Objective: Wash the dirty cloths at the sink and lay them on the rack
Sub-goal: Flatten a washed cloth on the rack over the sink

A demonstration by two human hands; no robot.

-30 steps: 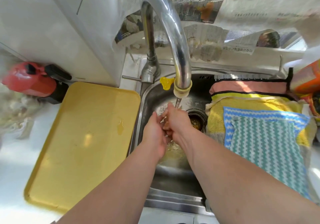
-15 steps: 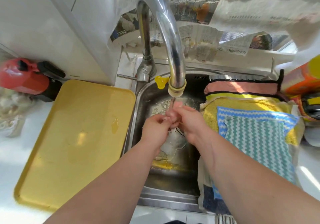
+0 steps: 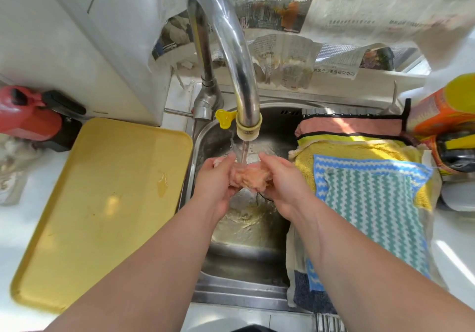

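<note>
Pink cloth (image 3: 253, 177), bunched and wet, sits under the tap (image 3: 231, 48) over the sink (image 3: 244, 289). The left hand (image 3: 216, 181) curls round its left end and the right hand (image 3: 282, 181) round its right. A striped cloth (image 3: 372, 198) lies spread on a yellow cloth (image 3: 359, 149) right of the basin, and a tray (image 3: 90, 203) lies left.

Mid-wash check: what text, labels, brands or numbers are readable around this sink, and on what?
Nothing here can be quoted with confidence.
Newspaper sheets: headlines and columns of print, too blurred to read.
Orange container: printed label, blurred.
Faucet collar: a tiny marking, too small to read.
</note>
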